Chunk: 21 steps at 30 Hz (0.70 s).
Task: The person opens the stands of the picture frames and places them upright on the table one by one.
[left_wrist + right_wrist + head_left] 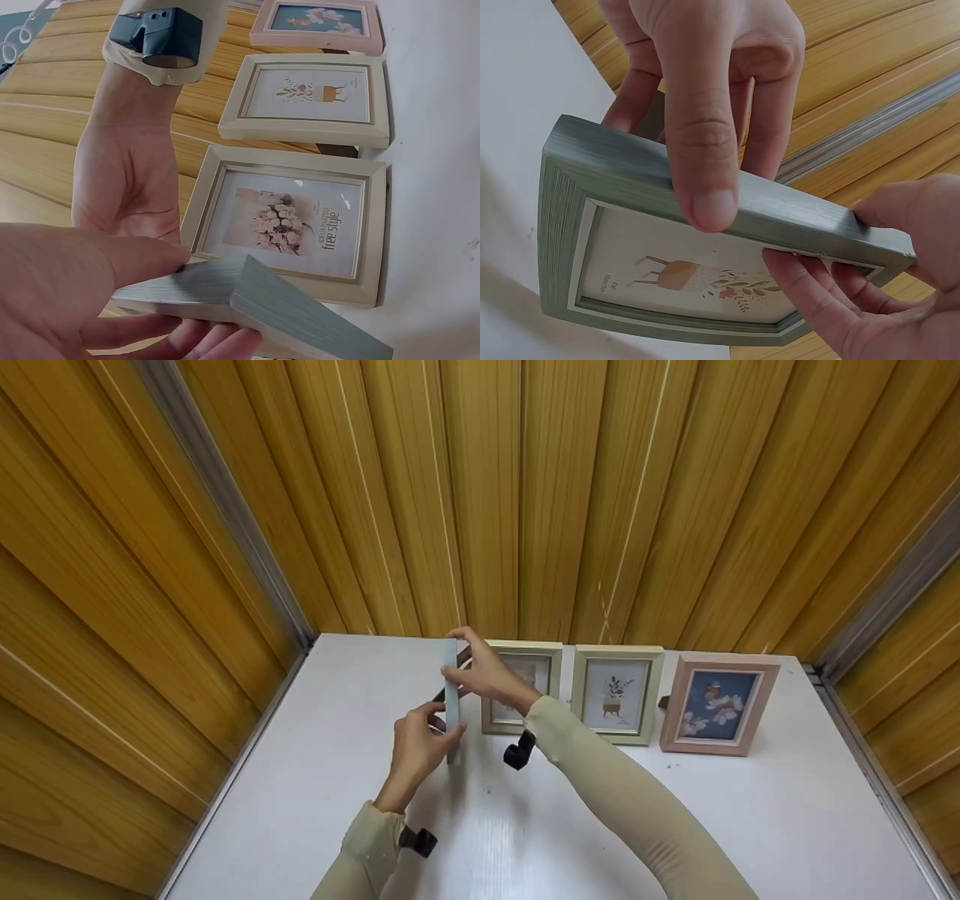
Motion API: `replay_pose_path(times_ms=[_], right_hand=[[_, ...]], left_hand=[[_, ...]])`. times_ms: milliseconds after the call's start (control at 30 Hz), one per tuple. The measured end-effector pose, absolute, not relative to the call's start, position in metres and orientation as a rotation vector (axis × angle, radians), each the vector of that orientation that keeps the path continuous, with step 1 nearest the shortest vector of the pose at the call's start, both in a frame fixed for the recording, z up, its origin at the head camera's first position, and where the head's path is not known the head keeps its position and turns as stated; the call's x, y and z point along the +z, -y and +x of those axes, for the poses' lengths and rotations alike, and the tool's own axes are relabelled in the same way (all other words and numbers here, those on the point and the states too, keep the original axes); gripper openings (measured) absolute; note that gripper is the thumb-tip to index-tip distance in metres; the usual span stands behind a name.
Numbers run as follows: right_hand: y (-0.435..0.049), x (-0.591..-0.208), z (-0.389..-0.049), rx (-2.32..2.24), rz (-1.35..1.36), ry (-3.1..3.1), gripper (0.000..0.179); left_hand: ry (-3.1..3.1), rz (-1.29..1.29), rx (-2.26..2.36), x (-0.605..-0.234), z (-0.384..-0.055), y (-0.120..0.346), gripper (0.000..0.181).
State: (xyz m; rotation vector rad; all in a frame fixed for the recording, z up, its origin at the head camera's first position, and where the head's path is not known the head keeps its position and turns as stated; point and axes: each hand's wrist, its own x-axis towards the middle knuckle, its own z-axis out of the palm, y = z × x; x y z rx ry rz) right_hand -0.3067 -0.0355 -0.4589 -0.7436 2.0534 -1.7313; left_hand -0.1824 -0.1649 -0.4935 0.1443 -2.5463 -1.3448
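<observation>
Both hands hold a pale green picture frame (pixel 451 712), which the head view shows edge-on. My left hand (pixel 421 742) grips the nearer edge; in the right wrist view its thumb (pixel 705 150) lies across the front border, fingers behind. My right hand (pixel 487 671) grips farther up, and its fingers (pixel 810 300) touch the picture side. A plant-pot drawing (pixel 690 281) shows inside the frame. Whether its lower end touches the table cannot be told. Just right of it stands a cream frame (pixel 285 281) with a flower picture, partly covered by the right hand in the head view.
Farther right on the white table (pixel 300 780) stand another cream frame (pixel 617 739) with a plant drawing and a pink frame (pixel 705 746) with a blossom picture. Wood-look panels (pixel 487 495) rise behind the table, with metal rails (pixel 225 480) at the corners.
</observation>
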Motion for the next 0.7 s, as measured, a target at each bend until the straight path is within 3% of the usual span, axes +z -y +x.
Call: replay_pose_path(times_ms=[700], right_hand=[[0.034, -0.462, -0.306, -1.747, -0.746, -2.013, 0.057]], left_hand=[[2.532, 0.19, -1.43, -0.489, -0.18, 0.176, 0.029]])
